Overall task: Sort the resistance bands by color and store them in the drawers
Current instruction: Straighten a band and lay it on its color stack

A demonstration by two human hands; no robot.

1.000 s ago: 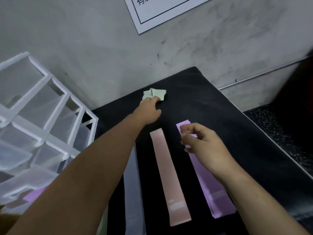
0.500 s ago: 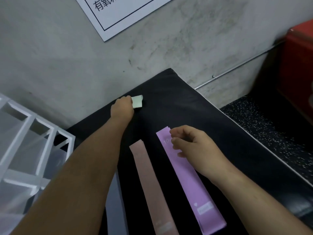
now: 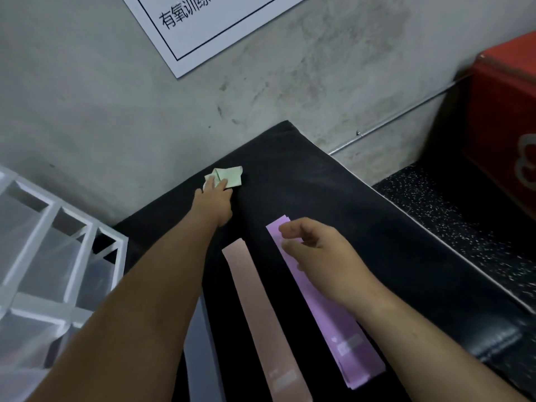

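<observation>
A folded pale green band (image 3: pixel 230 176) lies near the far end of the black padded bench (image 3: pixel 313 175). My left hand (image 3: pixel 216 200) reaches to it, and its fingers curl over the band's left part. Three bands lie flat side by side: a purple band (image 3: pixel 336 323), a pink band (image 3: pixel 259 314) and a grey band (image 3: pixel 200 352), the last partly hidden under my left forearm. With loosely curled fingers, my right hand (image 3: pixel 322 256) hovers over the purple band's far end and holds nothing. The white drawer unit (image 3: pixel 72 250) with translucent drawers stands at the left.
The bench runs up to a grey wall with a white paper sign (image 3: pixel 214 27). A red box (image 3: pixel 504 117) stands at the right beyond a dark speckled floor (image 3: pixel 452 216). The bench's right edge drops off to that floor.
The camera has shifted, first right, then slightly back left. My left hand closed over the green band half a second ago; now more of the band shows beyond its fingers. My right hand stayed over the purple band.
</observation>
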